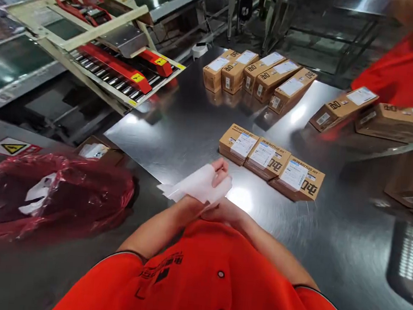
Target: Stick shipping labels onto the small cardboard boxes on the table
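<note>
Curled fingers of my left hand show at the upper edge of thin white paper, which covers most of that hand. My right hand is close against my left wrist under the paper's lower edge; its fingers are hidden. Both hands are in front of my red shirt, over the near edge of the steel table. Just beyond them, three brown cartons stand side by side with white labels on top: a left one, a middle one and a right one.
Several labelled cartons line the table's back edge, with others at the right. A red plastic bag lies at the left, holding white scraps. A red-and-cream roller machine stands back left. Another person's red clothing shows back right.
</note>
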Demonstrator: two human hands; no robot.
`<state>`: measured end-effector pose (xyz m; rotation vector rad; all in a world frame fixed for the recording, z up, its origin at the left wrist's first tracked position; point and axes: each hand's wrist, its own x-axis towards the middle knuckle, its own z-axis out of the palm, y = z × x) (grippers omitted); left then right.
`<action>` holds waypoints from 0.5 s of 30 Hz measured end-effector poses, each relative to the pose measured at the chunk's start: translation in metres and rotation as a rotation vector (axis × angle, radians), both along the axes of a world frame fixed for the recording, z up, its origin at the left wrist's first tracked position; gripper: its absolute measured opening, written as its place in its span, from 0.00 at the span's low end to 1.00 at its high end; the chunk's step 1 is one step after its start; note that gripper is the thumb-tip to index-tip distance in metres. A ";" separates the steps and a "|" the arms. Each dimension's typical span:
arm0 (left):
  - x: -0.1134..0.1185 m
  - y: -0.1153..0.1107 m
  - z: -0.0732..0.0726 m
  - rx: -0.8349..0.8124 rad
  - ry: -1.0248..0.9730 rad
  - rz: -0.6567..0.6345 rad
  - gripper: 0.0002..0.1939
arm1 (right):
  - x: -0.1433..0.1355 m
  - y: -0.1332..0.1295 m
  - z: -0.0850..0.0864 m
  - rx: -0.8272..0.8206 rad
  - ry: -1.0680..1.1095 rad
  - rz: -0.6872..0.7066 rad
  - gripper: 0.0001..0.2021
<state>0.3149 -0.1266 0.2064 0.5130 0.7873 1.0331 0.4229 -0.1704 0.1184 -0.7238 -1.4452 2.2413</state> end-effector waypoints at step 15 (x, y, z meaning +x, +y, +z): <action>-0.097 0.015 -0.039 0.326 1.029 0.092 0.14 | 0.092 0.039 0.020 0.232 -0.558 0.026 0.23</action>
